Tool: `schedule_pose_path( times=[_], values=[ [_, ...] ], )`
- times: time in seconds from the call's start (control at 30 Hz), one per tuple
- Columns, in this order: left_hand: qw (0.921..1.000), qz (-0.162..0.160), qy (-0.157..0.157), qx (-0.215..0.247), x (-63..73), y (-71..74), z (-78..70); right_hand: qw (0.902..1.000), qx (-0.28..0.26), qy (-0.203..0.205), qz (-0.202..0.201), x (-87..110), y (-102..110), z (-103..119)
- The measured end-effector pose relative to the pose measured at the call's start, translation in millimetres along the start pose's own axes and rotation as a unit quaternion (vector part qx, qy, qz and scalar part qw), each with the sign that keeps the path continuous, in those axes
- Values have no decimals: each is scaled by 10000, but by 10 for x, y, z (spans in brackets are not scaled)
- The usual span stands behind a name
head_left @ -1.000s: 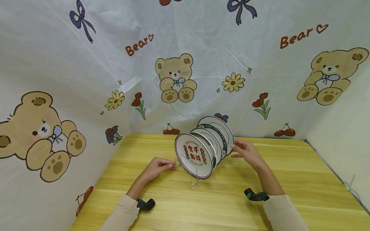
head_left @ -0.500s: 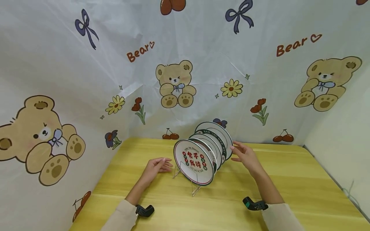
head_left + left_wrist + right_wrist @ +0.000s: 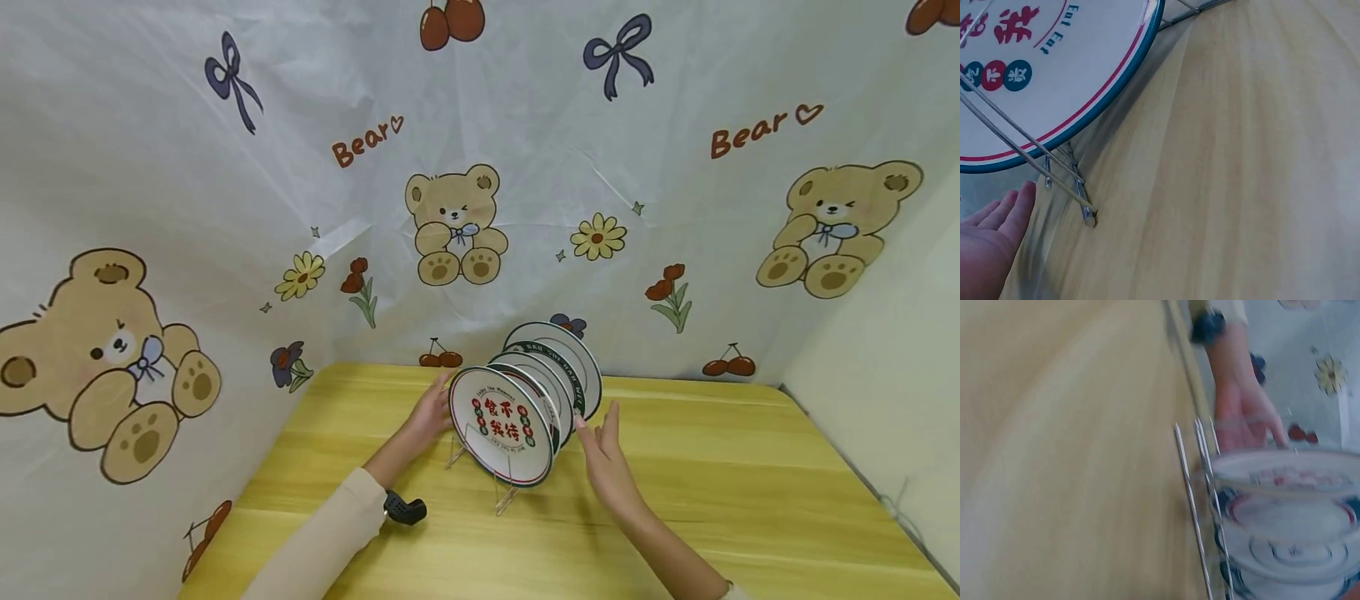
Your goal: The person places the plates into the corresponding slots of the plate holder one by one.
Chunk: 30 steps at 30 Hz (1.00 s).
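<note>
Several round plates stand tilted on edge, one behind another, in a wire dish rack (image 3: 504, 502). The front plate (image 3: 498, 427) is white with red characters and a green rim; in the left wrist view its edge (image 3: 1104, 103) shows above the rack's wires. My left hand (image 3: 432, 410) is beside the front plate's left edge, partly hidden by it; its fingers look straight in the left wrist view. My right hand (image 3: 609, 467) is at the right side of the plates, fingers extended, thumb close to a rim; I cannot tell if it touches.
The rack stands on a wooden table (image 3: 720, 483). Behind and left hangs a white cloth (image 3: 540, 167) printed with bears and flowers. A thin cord (image 3: 903, 508) runs by the table's right edge. A black wrist camera (image 3: 405, 508) sits on my left wrist.
My left hand has left the rack's front foot and moved up and forward beside the front plate. My right hand has come from the rear plate towards me. The plates stay in place.
</note>
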<state>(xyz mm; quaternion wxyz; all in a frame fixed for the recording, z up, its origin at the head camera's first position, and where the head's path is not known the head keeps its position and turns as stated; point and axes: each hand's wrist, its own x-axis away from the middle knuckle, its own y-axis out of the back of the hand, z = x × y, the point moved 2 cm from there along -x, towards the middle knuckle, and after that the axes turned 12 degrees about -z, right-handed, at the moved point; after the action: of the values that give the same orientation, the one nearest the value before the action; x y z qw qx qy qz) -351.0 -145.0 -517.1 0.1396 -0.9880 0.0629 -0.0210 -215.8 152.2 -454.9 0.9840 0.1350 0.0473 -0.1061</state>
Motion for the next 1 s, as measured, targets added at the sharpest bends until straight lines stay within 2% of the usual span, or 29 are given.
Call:
schedule_pose_path(
  times=[0.17,0.23,0.43,0.57,0.83,1.0],
  values=[
    [9974,57,91,707,-73,-133,82,9996,-222,175,81,159,-253,19],
    [9955,213,47,922,-67,-176,95,9995,-242,153,111,174,-304,13],
    [9911,850,-202,1007,51,-312,98,9992,-316,147,189,147,-318,-46],
    [9892,1014,-335,1006,172,-428,100,9957,-886,108,251,89,-283,-104],
    [9897,579,-486,1216,431,-589,123,9845,-1666,-39,550,-26,-203,-216],
    [9881,474,-621,1324,604,-677,135,9763,-2009,-83,801,-101,-129,-297]
  ],
)
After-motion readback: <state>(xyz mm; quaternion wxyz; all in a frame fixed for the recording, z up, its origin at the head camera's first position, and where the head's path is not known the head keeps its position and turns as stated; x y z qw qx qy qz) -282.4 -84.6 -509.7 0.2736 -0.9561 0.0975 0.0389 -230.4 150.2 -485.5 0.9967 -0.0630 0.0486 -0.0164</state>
